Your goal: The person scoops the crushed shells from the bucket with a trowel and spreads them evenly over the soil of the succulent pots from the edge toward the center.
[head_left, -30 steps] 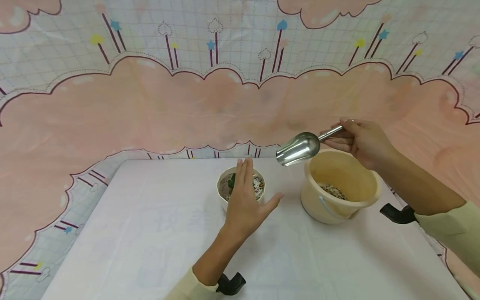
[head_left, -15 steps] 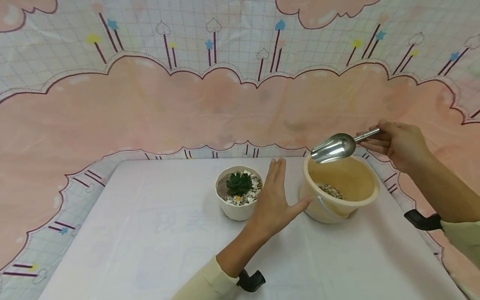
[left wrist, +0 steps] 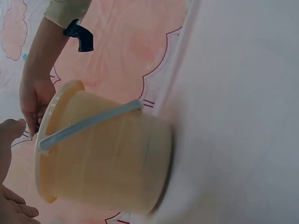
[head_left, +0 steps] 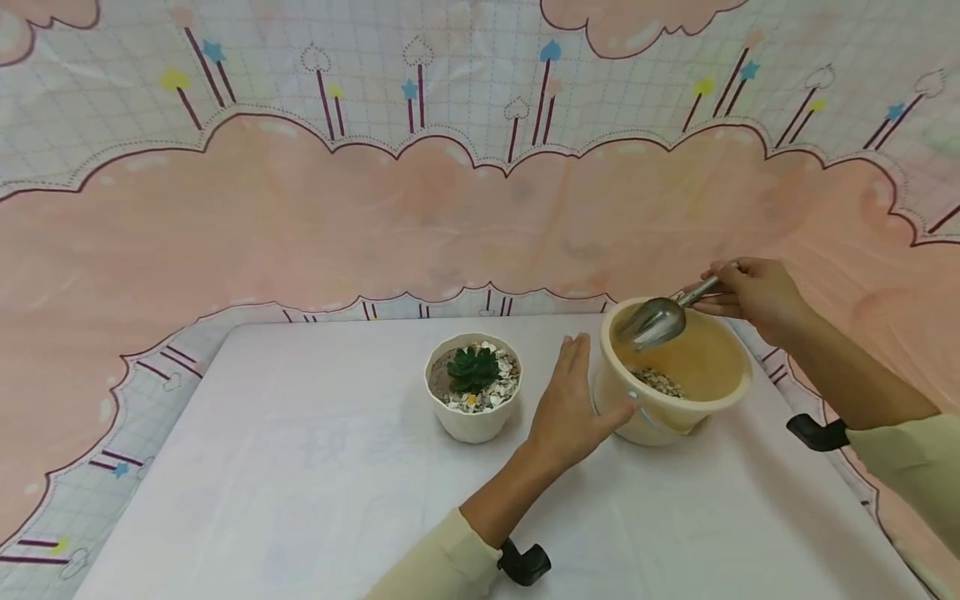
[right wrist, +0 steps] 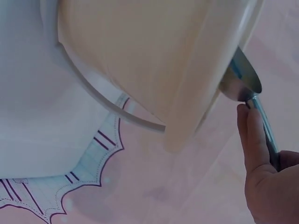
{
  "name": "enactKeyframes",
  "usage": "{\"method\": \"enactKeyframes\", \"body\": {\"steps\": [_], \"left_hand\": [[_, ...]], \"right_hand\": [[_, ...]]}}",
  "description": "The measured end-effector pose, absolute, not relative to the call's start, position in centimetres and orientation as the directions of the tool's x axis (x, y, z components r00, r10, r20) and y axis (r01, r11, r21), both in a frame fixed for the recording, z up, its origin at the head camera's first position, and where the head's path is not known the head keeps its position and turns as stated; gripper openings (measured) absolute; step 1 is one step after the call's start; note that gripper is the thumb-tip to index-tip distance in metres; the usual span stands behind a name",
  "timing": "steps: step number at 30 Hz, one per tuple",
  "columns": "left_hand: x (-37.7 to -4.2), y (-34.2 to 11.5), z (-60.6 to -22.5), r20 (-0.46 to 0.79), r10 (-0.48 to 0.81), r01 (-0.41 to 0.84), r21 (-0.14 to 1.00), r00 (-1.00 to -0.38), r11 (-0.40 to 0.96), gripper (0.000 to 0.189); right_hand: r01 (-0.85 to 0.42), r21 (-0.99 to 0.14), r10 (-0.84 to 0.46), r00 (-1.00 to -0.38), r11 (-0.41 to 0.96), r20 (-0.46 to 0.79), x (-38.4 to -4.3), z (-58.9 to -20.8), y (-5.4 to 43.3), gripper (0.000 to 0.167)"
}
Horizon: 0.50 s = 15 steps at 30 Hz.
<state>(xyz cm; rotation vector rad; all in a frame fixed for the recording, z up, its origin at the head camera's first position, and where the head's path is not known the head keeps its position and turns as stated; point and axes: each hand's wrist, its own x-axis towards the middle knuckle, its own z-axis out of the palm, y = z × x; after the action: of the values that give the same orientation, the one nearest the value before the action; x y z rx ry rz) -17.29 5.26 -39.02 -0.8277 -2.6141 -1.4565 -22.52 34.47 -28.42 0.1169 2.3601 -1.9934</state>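
Observation:
A shiny metal scoop (head_left: pixel 657 323) dips bowl-first into the mouth of the cream bucket (head_left: pixel 637 417). My right hand (head_left: pixel 761 296) grips its handle above the bucket's far right rim. Pale pebbles (head_left: pixel 657 382) lie at the bucket's bottom, below the scoop. My left hand (head_left: pixel 570 417) is by the bucket's left side, fingers straight and thumb spread towards the rim; in the left wrist view the hand (left wrist: pixel 11 186) appears apart from the bucket. To its left stands a white pot (head_left: pixel 472 425) holding a dark green succulent (head_left: pixel 472 369), with pale stones over part of its soil.
All of this stands on a white table (head_left: pixel 315 467). Behind it hangs a patterned pink cloth (head_left: pixel 375 225). A pale carrying handle (left wrist: pixel 93 123) hangs down the bucket's outer side.
The left hand has moved right, from over the pot to beside the bucket, uncovering the succulent. The scoop went right with the right hand, then came down into the bucket's mouth.

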Motion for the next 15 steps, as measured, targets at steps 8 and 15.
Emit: {"method": "enactKeyframes", "body": {"steps": [8, 15], "left_hand": [[-17.9, 7.0, -39.5, 0.35, 0.417, 0.519, 0.745, -0.839, 0.42, 0.101], [-18.1, 7.9, -39.6, 0.324, 0.421, 0.508, 0.725, -0.847, 0.464, 0.108]], "right_hand": [[-0.146, -0.848, -0.092, -0.989, 0.509, 0.116, -23.3, -29.9, 32.9, 0.034], [-0.259, -0.693, -0.201, -0.966, 0.673, 0.166, -23.4, -30.6, 31.7, 0.026]]}}
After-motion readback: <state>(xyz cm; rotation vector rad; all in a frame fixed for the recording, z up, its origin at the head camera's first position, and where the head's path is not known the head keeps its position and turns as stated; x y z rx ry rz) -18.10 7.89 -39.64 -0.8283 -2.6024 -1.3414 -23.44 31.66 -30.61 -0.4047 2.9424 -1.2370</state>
